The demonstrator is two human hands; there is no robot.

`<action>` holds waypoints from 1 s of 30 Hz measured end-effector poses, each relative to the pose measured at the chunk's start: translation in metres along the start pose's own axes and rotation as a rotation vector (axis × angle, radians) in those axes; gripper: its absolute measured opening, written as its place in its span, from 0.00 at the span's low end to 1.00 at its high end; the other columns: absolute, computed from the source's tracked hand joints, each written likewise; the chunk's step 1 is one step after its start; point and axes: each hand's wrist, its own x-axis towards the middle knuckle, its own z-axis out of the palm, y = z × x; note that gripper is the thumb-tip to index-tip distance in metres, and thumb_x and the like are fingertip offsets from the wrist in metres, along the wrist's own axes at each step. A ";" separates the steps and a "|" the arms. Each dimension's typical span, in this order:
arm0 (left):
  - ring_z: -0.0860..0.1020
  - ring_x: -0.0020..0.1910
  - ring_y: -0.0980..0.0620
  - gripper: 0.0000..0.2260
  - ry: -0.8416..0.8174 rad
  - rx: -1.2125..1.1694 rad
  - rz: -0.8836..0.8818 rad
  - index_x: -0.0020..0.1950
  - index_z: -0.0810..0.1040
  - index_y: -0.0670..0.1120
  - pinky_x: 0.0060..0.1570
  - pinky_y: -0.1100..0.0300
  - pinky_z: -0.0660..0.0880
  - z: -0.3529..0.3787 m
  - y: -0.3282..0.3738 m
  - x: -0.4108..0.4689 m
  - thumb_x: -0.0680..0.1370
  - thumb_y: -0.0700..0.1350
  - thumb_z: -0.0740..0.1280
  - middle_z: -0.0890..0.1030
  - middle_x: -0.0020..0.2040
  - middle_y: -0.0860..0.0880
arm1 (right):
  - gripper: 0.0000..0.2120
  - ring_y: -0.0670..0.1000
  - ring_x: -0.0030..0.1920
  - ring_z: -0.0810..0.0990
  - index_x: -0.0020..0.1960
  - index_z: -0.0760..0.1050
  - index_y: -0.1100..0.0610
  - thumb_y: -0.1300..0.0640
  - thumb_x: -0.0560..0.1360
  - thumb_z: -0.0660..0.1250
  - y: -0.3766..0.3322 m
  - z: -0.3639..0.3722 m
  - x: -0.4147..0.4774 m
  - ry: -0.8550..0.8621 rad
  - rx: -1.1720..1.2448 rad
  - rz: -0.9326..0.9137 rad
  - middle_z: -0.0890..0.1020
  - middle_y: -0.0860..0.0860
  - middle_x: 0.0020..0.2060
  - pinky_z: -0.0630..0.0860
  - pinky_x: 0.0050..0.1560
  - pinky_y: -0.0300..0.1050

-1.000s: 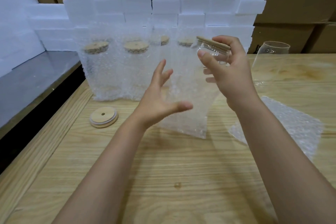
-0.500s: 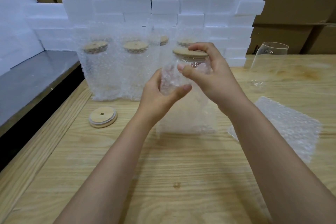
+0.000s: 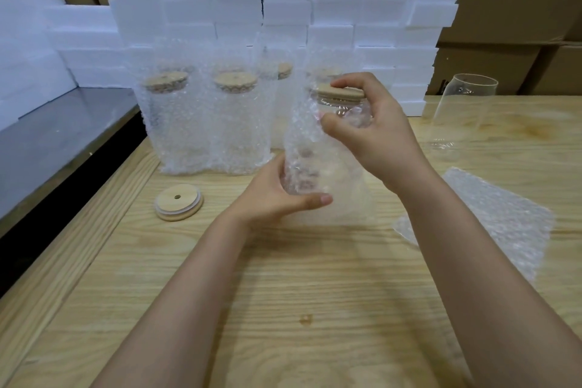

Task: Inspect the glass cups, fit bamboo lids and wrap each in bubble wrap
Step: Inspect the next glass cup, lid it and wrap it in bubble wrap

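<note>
- We hold the glass cup (image 3: 341, 112) upright at the middle of the view, partly rolled in a sheet of bubble wrap (image 3: 310, 154). We cannot tell whether its base rests on the bench (image 3: 315, 309).
- Our right hand (image 3: 378, 138) takes the top. Its fingers (image 3: 354, 83) curl over the bamboo lid (image 3: 338, 92), and the thumb presses the neck through the wrap.
- Our left hand (image 3: 267, 198) clasps the lower body through the wrap, thumb across the front and the other fingers curled out of sight behind.
- We judge the glass stiff, smooth and breakable, and the wrap light, soft and apt to slide on it. We would therefore grip the neck and the base, never the lid alone.
- From the cup, a loose lid (image 3: 178, 202) lies at eight o'clock and wrapped cups (image 3: 201, 123) stand at ten. A bare cup (image 3: 459, 113) stands at three, and a spare sheet (image 3: 504, 224) lies at four.
</note>
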 end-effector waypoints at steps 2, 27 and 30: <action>0.82 0.50 0.60 0.28 0.038 -0.006 0.022 0.56 0.75 0.53 0.45 0.71 0.75 -0.001 0.003 0.001 0.59 0.54 0.79 0.85 0.49 0.56 | 0.19 0.45 0.47 0.77 0.56 0.74 0.44 0.45 0.67 0.73 0.001 -0.001 0.000 -0.045 -0.033 0.002 0.78 0.41 0.48 0.77 0.51 0.49; 0.80 0.57 0.43 0.30 0.137 -0.269 0.017 0.62 0.72 0.51 0.57 0.48 0.77 0.009 -0.008 0.005 0.63 0.57 0.72 0.82 0.55 0.42 | 0.47 0.52 0.64 0.74 0.74 0.58 0.46 0.31 0.61 0.70 0.041 -0.027 0.004 -0.175 0.335 0.322 0.75 0.44 0.60 0.75 0.59 0.58; 0.80 0.59 0.46 0.33 0.151 -0.242 0.026 0.68 0.70 0.44 0.57 0.53 0.78 0.009 -0.010 0.006 0.68 0.58 0.72 0.81 0.59 0.42 | 0.57 0.54 0.68 0.72 0.76 0.56 0.49 0.34 0.54 0.77 0.060 -0.002 -0.007 -0.342 0.378 0.429 0.73 0.51 0.67 0.69 0.66 0.64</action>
